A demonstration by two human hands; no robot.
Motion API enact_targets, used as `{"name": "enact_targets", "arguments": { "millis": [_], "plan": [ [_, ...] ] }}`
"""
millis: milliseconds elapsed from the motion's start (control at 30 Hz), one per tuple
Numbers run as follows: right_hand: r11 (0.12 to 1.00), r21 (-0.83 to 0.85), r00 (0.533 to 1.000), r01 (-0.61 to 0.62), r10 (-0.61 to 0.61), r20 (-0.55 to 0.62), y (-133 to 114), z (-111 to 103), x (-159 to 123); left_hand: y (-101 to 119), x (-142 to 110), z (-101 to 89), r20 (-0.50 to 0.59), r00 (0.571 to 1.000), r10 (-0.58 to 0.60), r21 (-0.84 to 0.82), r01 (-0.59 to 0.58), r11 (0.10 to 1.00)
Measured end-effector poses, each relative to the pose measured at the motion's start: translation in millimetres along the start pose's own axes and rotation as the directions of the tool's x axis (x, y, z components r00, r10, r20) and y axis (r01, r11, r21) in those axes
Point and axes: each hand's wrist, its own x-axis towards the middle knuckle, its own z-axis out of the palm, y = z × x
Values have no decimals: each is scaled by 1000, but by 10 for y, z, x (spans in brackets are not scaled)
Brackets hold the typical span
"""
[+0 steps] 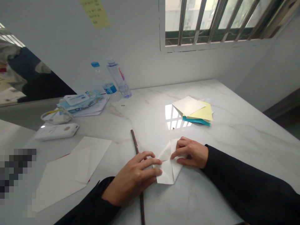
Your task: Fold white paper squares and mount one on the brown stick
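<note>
A white sheet of folded paper (165, 173) lies on the marble-patterned table, with raised flaps and creases that meet near its middle. My left hand (138, 172) rests on the paper's left side, its fingers apart and stretched over the edge; the thumb is hard to make out. On the upper right part, my right hand (191, 151) has its fingers bent and closed on a flap of the same paper. A thin brown stick (134, 140) runs under my left hand, so its middle is hidden.
Large white sheets (67, 172) lie at the left, near a white device (58, 131) with a cable. Behind stand two plastic bottles (120, 79) beside a wipes pack (82, 101). Coloured paper squares (203, 111) are stacked at the right. A barred window (211, 22) is above.
</note>
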Motion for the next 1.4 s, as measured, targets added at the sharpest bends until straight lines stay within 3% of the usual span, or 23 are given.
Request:
{"name": "enact_targets", "arguments": {
  "millis": [233,433,700,1033,1167,1400],
  "plan": [
    [1000,15,1000,-6,6,-1,10,9,-5,-8,-21,54,116,993,24,-64,-17,998],
    [1000,10,1000,-8,8,-3,-2,5,4,-46,-12,87,56,998,-8,-155,17,988],
    [1000,-1,1000,-9,9,23,0,-12,4,34,240,141,-13,994,-110,-289,101,952],
    [1000,10,1000,-1,1,-5,-3,-11,10,22,403,225,-34,981,-190,-276,173,945],
    [1000,10,1000,-4,4,-8,3,-11,10,-40,337,180,19,984,-179,-286,177,942],
    [1000,7,1000,-7,7,3,19,-5,19,-209,152,81,221,974,-45,-236,99,967]
  ]
}}
